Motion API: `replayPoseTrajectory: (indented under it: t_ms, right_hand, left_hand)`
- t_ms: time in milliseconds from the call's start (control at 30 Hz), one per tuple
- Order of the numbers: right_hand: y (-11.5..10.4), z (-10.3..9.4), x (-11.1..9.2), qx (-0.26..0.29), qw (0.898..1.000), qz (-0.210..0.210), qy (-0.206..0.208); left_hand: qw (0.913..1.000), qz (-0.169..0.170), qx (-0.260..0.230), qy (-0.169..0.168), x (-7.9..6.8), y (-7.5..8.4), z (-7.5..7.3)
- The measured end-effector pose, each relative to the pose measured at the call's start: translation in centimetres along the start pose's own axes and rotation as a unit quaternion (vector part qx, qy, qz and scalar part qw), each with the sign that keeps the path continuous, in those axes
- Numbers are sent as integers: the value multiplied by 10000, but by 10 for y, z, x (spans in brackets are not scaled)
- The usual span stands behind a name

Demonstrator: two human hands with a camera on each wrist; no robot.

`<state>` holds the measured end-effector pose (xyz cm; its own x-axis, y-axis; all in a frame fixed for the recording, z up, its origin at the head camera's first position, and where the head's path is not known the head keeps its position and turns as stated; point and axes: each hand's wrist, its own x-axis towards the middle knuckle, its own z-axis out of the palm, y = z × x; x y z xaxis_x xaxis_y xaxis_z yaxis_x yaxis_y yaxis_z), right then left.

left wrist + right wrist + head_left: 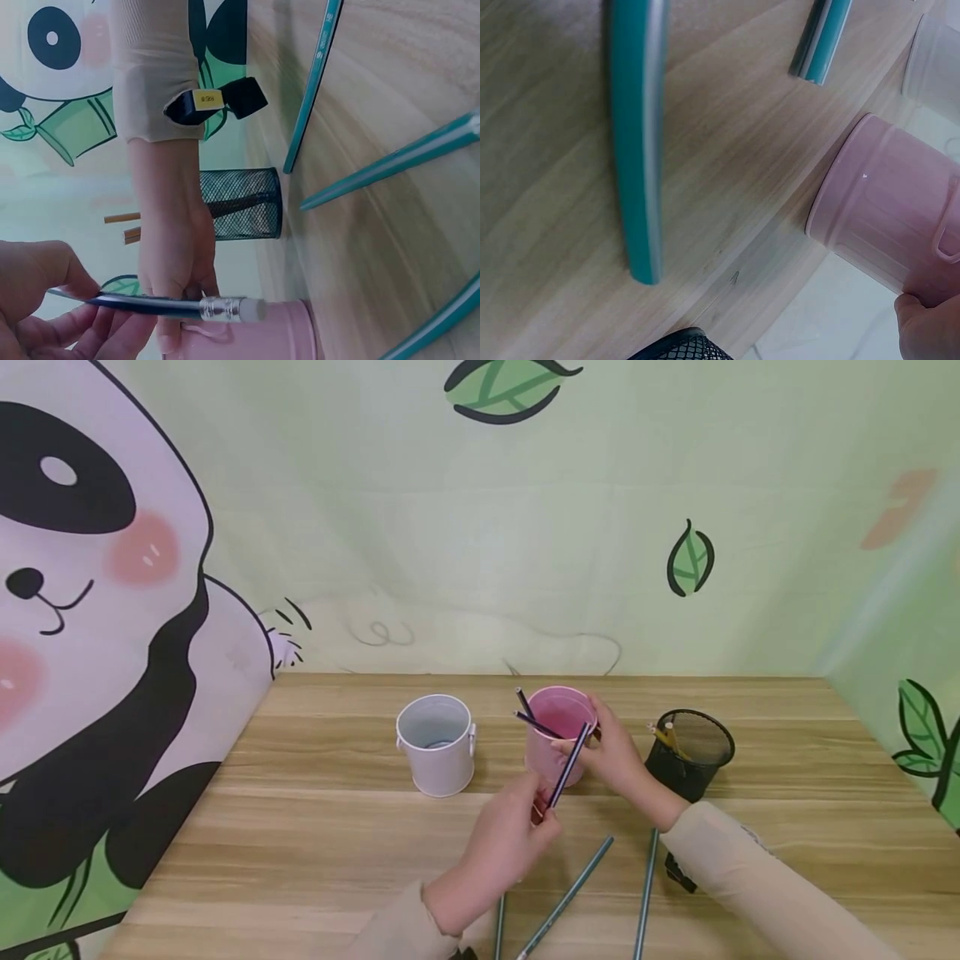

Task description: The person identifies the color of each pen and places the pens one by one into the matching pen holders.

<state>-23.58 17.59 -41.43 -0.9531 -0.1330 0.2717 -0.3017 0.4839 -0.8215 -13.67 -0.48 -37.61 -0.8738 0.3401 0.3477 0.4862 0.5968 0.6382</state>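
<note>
My left hand [502, 835] pinches a dark blue pencil [570, 767] between thumb and fingers, held tilted in front of the pink bucket [542, 753]. In the left wrist view, a metal ferrule and pale eraser [251, 310] show at one end of this pencil. My right hand [617, 758] grips the pink bucket at its right side near the rim. Two dark pencils [537, 725] lean out of the bucket's left side. The right wrist view shows only part of the right hand [931, 330], against the bucket wall.
A white bucket [442, 768] stands left of the pink one. To the right is a black mesh pen holder [675, 772] with several yellow-brown pencils [670, 739]. Teal pencils [567, 895] lie on the wooden table [300, 843] in front. A printed panda backdrop [450, 543] rises behind.
</note>
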Motion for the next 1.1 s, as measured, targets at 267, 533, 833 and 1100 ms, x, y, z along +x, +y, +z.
replayPoseTrajectory:
  t_ms: [267,533,833,1100]
  right_hand:
    - [1,0,0,-23,10000,71,-14]
    - [1,-1,0,-60,9999,141,-71]
    - [2,-1,-1,25,10000,17,-63]
    - [0,-1,-1,49,9999,33,-90]
  left_hand:
    - [9993,-100,-302,214,9,1,-2]
    - [9983,-14,-473,332,19,2,-4]
    - [9913,295,-955,853,32,2,-6]
    - [9809,712,-1252,1304,43,-5,-6]
